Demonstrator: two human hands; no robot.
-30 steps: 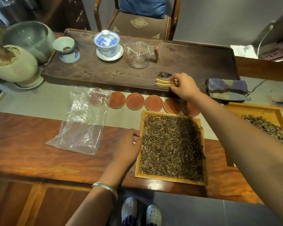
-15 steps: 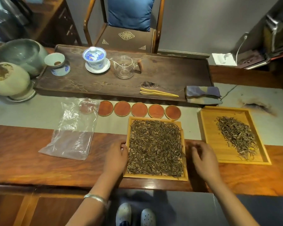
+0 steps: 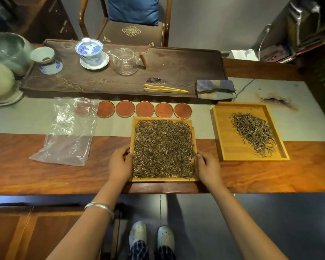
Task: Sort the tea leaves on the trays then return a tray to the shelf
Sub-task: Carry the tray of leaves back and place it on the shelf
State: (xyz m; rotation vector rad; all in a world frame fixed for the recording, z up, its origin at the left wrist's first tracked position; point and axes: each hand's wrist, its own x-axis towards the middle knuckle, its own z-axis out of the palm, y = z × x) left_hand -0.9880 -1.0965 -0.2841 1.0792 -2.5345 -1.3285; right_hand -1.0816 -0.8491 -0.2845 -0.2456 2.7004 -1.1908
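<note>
A square bamboo tray (image 3: 162, 179) covered edge to edge with dark tea leaves (image 3: 163, 149) lies on the wooden table near its front edge. My left hand (image 3: 119, 164) grips the tray's left rim, and my right hand (image 3: 208, 167) grips its right rim. A second bamboo tray (image 3: 225, 139) sits further right, holding a smaller heap of paler tea leaves (image 3: 253, 133). Bamboo tweezers (image 3: 164, 88) rest on the dark tea board (image 3: 186, 70) behind the trays.
Several round red coasters (image 3: 144, 114) line up behind the full tray. A clear plastic bag (image 3: 68, 132) lies to the left. The tea board carries a lidded cup (image 3: 89, 50), a glass pitcher (image 3: 125, 61) and a folded cloth (image 3: 215, 89). Large pots (image 3: 6, 51) stand far left.
My right hand left the tweezers on the tea board and came back to the full tray's right rim. My left hand stayed on the left rim.
</note>
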